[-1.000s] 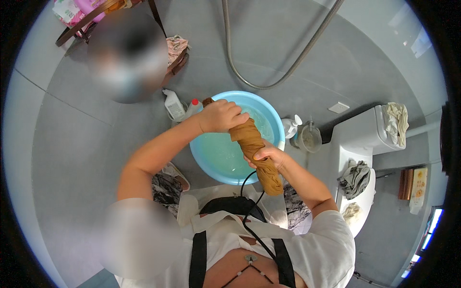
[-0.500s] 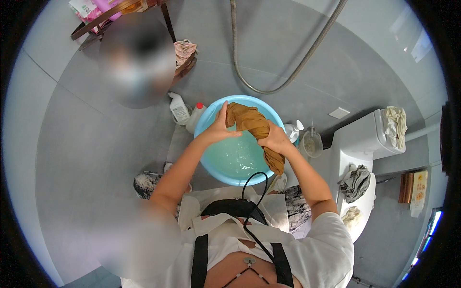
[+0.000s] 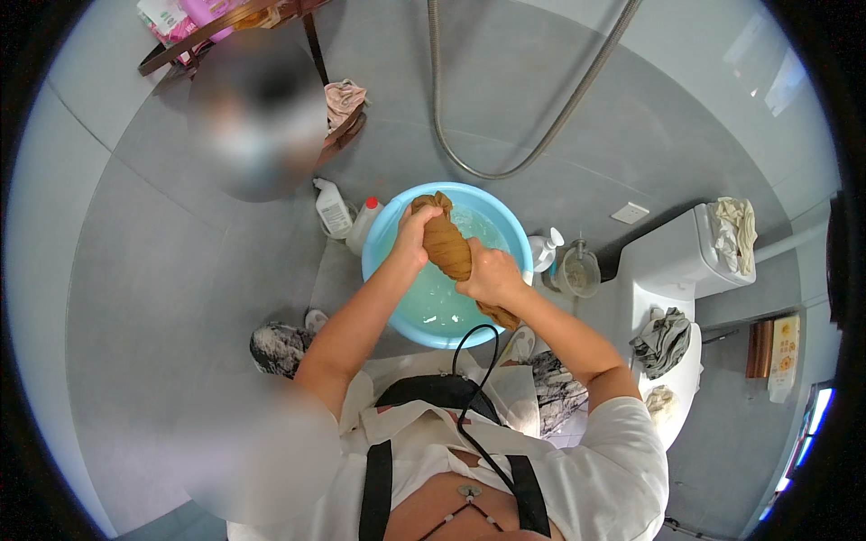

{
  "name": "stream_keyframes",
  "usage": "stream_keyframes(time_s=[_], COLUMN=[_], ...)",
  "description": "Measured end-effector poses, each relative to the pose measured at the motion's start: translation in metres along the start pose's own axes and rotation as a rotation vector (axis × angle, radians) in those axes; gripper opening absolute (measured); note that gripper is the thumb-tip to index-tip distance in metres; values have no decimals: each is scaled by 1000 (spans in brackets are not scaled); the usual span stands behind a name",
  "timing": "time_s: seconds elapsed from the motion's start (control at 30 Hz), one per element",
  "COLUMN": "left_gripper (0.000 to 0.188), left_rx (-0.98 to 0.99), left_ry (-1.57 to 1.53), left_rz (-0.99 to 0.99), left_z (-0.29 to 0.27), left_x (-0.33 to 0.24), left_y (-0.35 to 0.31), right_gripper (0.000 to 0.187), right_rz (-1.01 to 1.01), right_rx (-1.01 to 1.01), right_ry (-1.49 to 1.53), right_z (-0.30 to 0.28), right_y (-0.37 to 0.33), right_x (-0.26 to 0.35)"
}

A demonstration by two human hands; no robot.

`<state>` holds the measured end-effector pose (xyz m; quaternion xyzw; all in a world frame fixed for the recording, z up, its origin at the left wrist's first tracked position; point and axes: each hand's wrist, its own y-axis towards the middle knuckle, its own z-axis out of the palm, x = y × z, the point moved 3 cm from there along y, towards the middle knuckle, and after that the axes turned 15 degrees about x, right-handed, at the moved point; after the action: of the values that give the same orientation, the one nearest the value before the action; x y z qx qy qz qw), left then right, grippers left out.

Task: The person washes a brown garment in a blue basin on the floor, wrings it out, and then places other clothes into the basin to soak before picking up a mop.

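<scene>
A mustard-brown cloth (image 3: 448, 252), twisted into a thick roll, is stretched between my two hands above a light-blue basin (image 3: 377, 287) of pale, watery liquid. My left hand (image 3: 419, 233) is closed around its upper left part, with a bunched end sticking out past the fingers. Further down the roll, my right hand (image 3: 492, 275) is wrapped around it in a fist. The lower end hangs out beneath that hand, across the basin's right rim. What kind of garment or cloth it is, the folds hide.
White bottles, one red-capped (image 3: 368, 224), stand left of the basin; a white pump bottle (image 3: 544, 249) and a clear container (image 3: 578, 271) stand right. A toilet (image 3: 636, 311) at right bears a grey cloth (image 3: 663, 343) and pale cloths. A metal hose (image 3: 494, 173) hangs beyond the basin.
My left hand has gone from spread fingers to a closed grip on the cloth. My right hand has shifted left and slightly down, and the cloth is now more tightly twisted.
</scene>
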<state>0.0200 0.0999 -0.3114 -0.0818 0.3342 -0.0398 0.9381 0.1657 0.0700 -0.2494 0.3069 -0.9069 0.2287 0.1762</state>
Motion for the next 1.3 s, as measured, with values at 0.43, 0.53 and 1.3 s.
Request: stream_keyframes(time_s=[0.43,0.53,1.3], left_gripper=[39,40,25], left_rx=[182,192,-21], left_ry=[-36,-72,-307], left_rz=[-32,17,-234], left_z=[10,2,-21], left_x=[-7,-2,-16], left_y=[-4,2,15], right_gripper=[54,58,42], right_rz=[-170,-202,-829], right_rx=[356,425,-542], right_ry=[807,852,-250], right_z=[16,19,-11], right_y=[15,19,-36], right_x=[-19,-23,-39])
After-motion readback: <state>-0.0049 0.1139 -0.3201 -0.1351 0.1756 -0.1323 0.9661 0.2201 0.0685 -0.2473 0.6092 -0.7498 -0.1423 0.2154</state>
